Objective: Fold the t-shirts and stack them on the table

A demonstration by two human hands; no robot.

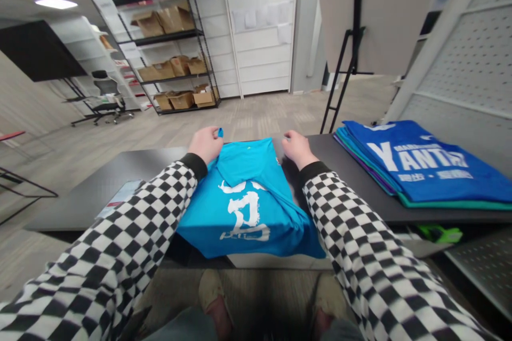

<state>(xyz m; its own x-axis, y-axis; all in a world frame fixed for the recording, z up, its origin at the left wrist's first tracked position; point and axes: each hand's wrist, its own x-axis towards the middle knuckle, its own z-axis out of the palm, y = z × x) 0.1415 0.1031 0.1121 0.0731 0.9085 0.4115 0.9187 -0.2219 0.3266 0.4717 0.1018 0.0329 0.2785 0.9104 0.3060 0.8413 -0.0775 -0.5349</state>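
A light blue T-shirt with white print lies partly folded on the dark table, its near end hanging over the front edge. My left hand is closed on the shirt's far left corner, with a bit of blue cloth sticking up between the fingers. My right hand is closed on the far right corner. Both arms are in black-and-white checkered sleeves and reach forward on either side of the shirt.
A stack of folded shirts, a dark blue one on top, lies on the table's right. A flat packet lies at the left. A black shelf rack with cardboard boxes and an office chair stand across the floor. A board stand rises behind the table.
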